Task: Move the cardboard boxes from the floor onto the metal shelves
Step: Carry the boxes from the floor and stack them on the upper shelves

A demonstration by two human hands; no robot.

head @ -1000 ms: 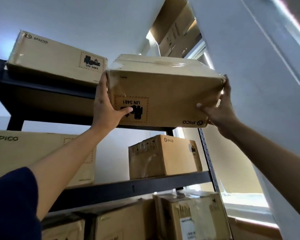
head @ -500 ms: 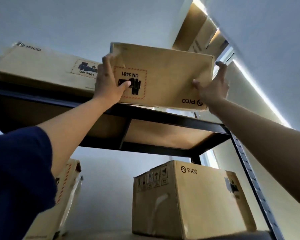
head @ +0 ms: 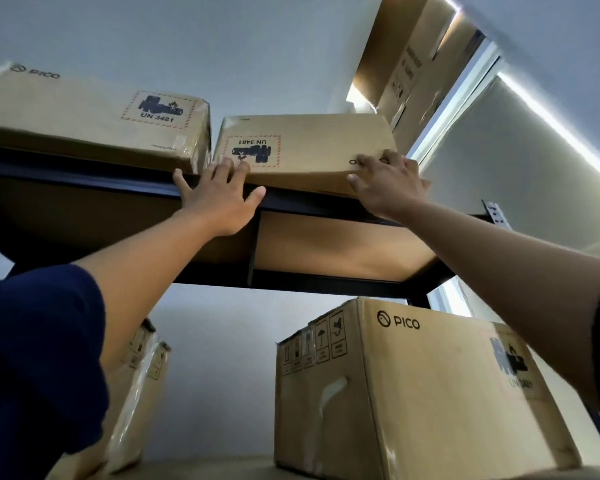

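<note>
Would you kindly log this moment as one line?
box on top shelf | left hand flat on shelf edge | right hand pressing box front

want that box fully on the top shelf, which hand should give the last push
Right, probably. The right hand presses the box face at its overhanging corner; the left hand rests mostly on the shelf edge.

Storeroom: metal shelves (head: 291, 202) stacked with cardboard boxes (head: 413, 386).

White ceiling (head: 187, 36), window blind (head: 520, 161)
</note>
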